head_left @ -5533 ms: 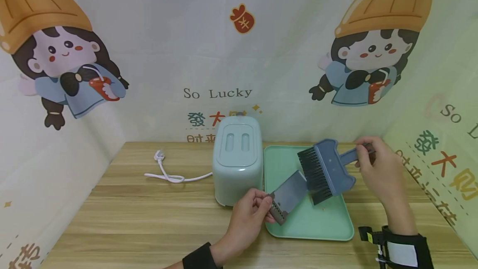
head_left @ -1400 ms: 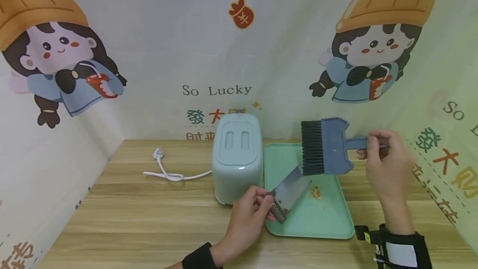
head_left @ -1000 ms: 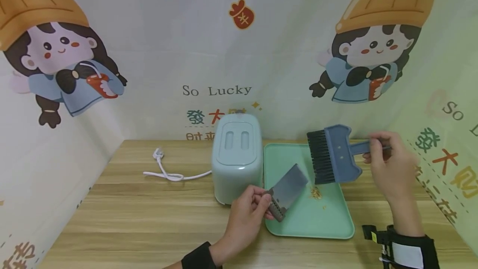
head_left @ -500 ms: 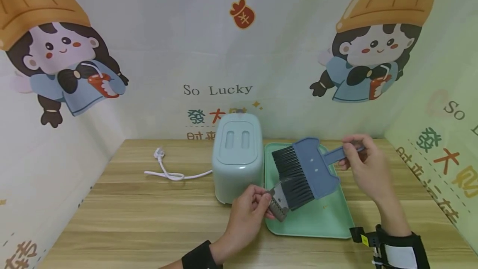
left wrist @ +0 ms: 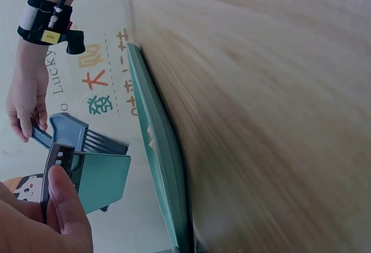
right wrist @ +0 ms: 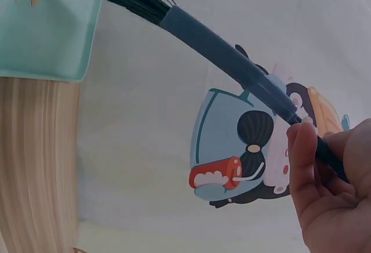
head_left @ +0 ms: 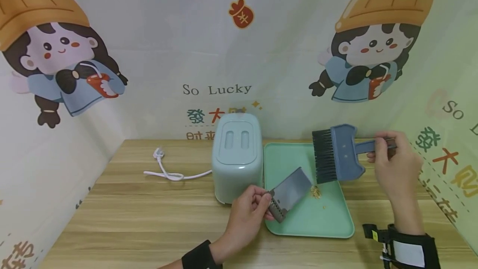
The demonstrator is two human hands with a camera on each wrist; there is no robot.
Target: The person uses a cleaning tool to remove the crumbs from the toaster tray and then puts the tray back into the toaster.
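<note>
On the green tray (head_left: 328, 224) lie small tan crumbs (head_left: 315, 192).

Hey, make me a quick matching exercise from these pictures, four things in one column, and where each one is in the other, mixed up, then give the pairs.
Things:
1. Brush
2. Flat metal piece
3. Crumbs
4. White cord

Places:
A. Lying on the green tray
B. Looped on the wooden table
C. Held in the right hand
D. Held in the left hand

Pairs: 1-C, 2-D, 3-A, 4-B
</note>
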